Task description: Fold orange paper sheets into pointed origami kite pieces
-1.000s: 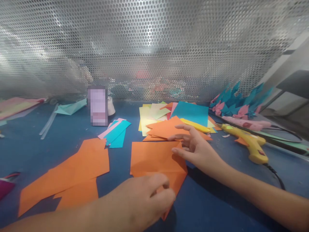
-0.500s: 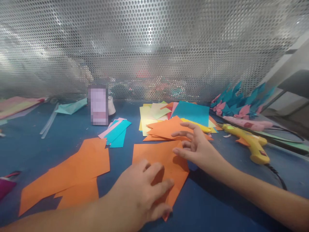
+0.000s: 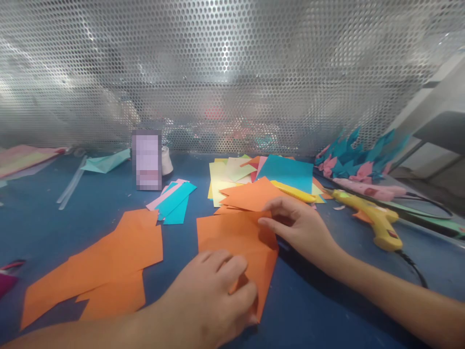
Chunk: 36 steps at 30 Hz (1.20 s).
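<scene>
A partly folded sheet of orange paper (image 3: pixel 232 232) lies on the blue table in front of me. My left hand (image 3: pixel 218 291) rests over its lower part with curled fingers, pressing and gripping it near the bottom corner; the fingertips are partly hidden. At the upper right corner of this sheet, my right hand (image 3: pixel 294 223) has thumb and index finger brought together on the edge. Behind my right hand, more orange sheets (image 3: pixel 247 194) lie on a pile with a yellow cutter (image 3: pixel 294 191). Several loose orange pieces (image 3: pixel 109 257) overlap to the left.
A phone (image 3: pixel 148 160) stands upright beside a white spool (image 3: pixel 166 161). Blue and pink strips (image 3: pixel 178 201) lie nearby. To the right are a yellow glue gun (image 3: pixel 381 220) with a cord, a pink glue gun (image 3: pixel 370 189) and blue paper shapes (image 3: pixel 358 152). A perforated metal panel (image 3: pixel 232 72) stands behind.
My right hand has moved slightly down, and its spread fingers have closed together at the sheet's upper right corner. My left hand stays on the lower part, its fingers slightly more curled.
</scene>
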Available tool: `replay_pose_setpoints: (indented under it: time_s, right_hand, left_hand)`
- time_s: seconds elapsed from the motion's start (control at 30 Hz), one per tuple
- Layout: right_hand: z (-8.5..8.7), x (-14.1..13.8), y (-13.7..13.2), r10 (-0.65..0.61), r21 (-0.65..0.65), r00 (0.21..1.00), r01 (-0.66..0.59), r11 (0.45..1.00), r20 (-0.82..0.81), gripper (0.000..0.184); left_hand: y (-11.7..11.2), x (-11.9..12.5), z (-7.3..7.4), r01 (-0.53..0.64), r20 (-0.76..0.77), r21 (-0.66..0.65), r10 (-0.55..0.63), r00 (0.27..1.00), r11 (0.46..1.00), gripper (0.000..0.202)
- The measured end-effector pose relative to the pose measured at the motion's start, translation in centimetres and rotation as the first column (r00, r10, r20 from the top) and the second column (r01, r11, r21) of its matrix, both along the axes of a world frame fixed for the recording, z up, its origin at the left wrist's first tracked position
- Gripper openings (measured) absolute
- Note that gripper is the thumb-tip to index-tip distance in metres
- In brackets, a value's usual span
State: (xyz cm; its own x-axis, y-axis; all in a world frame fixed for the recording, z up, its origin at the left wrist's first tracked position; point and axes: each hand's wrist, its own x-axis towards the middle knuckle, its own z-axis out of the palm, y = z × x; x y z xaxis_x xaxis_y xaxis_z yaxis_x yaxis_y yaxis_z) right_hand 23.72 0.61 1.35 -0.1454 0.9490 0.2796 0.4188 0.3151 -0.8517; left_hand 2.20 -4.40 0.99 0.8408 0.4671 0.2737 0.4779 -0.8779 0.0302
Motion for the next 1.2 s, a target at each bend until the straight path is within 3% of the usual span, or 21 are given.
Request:
replay_pose_setpoints:
  time_s: [0.13, 0.23, 0.33, 0.4, 0.5, 0.6, 0.67, 0.8, 0.9, 1.03, 1.2]
  right_hand:
    - [-0.2, 0.3, 0.1, -0.018, 0.074, 0.987, 0.006, 0.997, 0.158, 0.014]
    - [-0.4, 0.4, 0.0, -0.008, 0.052, 0.986, -0.001, 0.999, 0.166, 0.017]
    - [-0.7, 0.5, 0.0, 0.025, -0.032, 0.995, -0.022, 0.999, 0.095, 0.024]
    - [-0.8, 0.7, 0.0, 0.033, -0.054, 0.994, -0.028, 0.998, 0.101, 0.024]
    - [-0.7, 0.9, 0.0, 0.017, 0.023, 0.974, -0.023, 0.999, 0.226, 0.015]
    - [-0.4, 0.9, -0.2, -0.003, 0.154, 0.945, -0.050, 0.987, 0.326, 0.011]
    - [-0.1, 0.7, -0.4, -0.009, 0.243, 0.939, -0.080, 0.967, 0.343, 0.011]
    - [0.1, 0.3, -1.0, 0.058, 0.348, 0.919, -0.205, 0.915, 0.389, 0.011]
    - [-0.3, 0.0, -1.2, 0.092, 0.411, 0.897, -0.287, 0.865, 0.433, 0.013]
    - [-1.0, -0.1, -1.1, 0.079, 0.452, 0.862, -0.338, 0.825, 0.501, 0.015]
    - [-1.1, -0.3, -1.2, 0.060, 0.425, 0.856, -0.315, 0.849, 0.514, 0.019]
  left_hand:
    - [-0.4, -0.1, -0.5, 0.019, -0.013, 0.086, -0.018, 1.000, 0.996, 0.015]
    - [-0.6, -0.4, -0.2, 0.068, -0.060, 0.116, -0.061, 0.996, 0.991, 0.016]
    - [-0.7, -0.8, 0.4, 0.100, -0.146, 0.052, -0.092, 0.985, 0.994, 0.017]
    - [-0.5, -1.0, 0.5, 0.049, -0.176, -0.026, -0.052, 0.983, 0.998, 0.015]
    - [0.0, -1.1, 0.1, -0.059, -0.125, -0.099, 0.046, 0.991, 0.993, 0.019]
    - [0.4, -0.9, -0.4, -0.067, -0.016, -0.077, 0.066, 0.998, 0.995, 0.018]
    - [0.6, -0.8, -0.5, -0.086, 0.014, -0.080, 0.087, 0.996, 0.993, 0.016]
    - [0.8, -0.9, 0.0, -0.186, 0.010, -0.135, 0.189, 0.982, 0.973, 0.038]
    - [1.0, -1.4, 0.3, -0.200, 0.009, -0.189, 0.205, 0.979, 0.962, 0.043]
    - [1.4, -1.6, 0.4, -0.188, 0.041, -0.239, 0.204, 0.978, 0.953, 0.041]
    - [1.7, -1.4, 0.6, -0.189, 0.030, -0.283, 0.205, 0.978, 0.940, 0.036]
